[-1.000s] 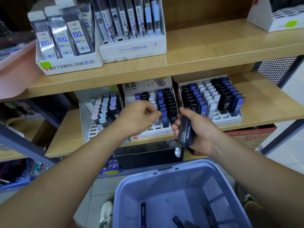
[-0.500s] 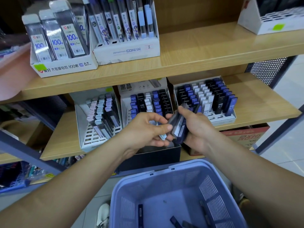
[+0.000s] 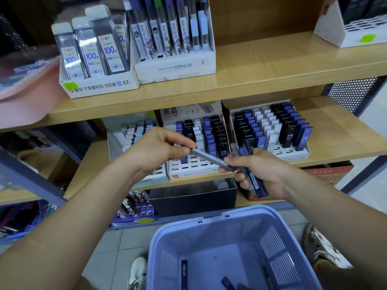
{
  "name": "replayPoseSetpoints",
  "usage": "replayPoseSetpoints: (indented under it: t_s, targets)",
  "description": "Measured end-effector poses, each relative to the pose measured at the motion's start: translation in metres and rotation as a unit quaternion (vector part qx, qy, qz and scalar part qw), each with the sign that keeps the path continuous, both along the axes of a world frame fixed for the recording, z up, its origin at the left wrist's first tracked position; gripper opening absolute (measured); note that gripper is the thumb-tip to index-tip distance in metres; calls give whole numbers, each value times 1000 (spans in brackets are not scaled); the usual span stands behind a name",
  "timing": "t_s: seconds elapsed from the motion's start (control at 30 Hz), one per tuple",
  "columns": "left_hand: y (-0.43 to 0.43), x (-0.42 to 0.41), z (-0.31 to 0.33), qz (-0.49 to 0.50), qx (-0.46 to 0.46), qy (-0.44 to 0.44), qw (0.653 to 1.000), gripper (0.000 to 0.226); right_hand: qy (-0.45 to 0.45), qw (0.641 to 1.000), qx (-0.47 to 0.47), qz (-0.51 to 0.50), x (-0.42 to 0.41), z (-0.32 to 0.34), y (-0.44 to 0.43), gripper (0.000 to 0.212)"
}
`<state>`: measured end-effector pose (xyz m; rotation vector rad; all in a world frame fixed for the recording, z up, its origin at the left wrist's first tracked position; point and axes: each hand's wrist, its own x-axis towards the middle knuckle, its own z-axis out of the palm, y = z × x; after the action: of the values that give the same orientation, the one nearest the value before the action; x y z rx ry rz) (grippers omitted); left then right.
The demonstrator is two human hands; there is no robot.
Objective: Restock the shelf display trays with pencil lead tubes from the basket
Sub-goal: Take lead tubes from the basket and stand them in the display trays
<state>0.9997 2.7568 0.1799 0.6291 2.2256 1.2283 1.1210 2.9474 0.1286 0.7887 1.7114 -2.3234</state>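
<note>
My left hand (image 3: 161, 147) pinches one end of a grey lead tube (image 3: 206, 156) in front of the middle display tray (image 3: 188, 170). My right hand (image 3: 257, 172) grips a bundle of dark blue lead tubes (image 3: 252, 176), and its fingertips touch the grey tube's other end. The middle tray holds blue, black and white tubes with free slots in its front rows. A fuller tray (image 3: 293, 153) stands to its right, and a tray (image 3: 117, 139) of pale tubes to its left. The lilac basket (image 3: 209, 231) below holds a few loose tubes (image 3: 184, 273).
The upper wooden shelf (image 3: 251, 70) carries boxes of 100-lead cases (image 3: 92, 57) and a Conan-branded tube box (image 3: 176, 65). A black box (image 3: 192, 197) sits under the lower shelf. A white shoe (image 3: 138, 271) and another shoe (image 3: 322, 248) flank the basket on the floor.
My left hand left the middle tray, came to my right hand and drew a grey tube out from the bundle toward the left. The view shifted slightly down and right.
</note>
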Motion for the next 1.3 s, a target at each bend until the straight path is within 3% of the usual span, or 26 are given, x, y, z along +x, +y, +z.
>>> replayPoseSetpoints:
  t_s: [0.1,0.2,0.37,0.6,0.77,0.93,1.1,1.3]
  targets:
    - [-8,-6,-2,19,44,-33,998,31,41,998,45,0,-4,-2,-9,13]
    - [-15,-10,0,68,107,-93,988,26,63,994,93,-5,-10,-3,-18,15]
    - [-36,-21,1,89,59,-73,992,14,62,992,108,-11,-18,-7,-35,11]
    - [-89,-43,16,149,-40,123,980,12,-29,999,33,31,-32,-12,-59,25]
    - [-121,-52,7,159,-117,228,953,16,-72,996,-38,32,-46,-19,-71,8]
    - [-134,-57,-1,142,-207,337,907,11,-61,996,-63,28,-53,-26,-80,17]
    - [-138,-71,-23,178,-192,390,883,19,-48,996,-63,30,-56,-25,-85,21]
    - [-132,-87,-42,215,-142,389,884,24,-40,997,-49,32,-57,-25,-92,28]
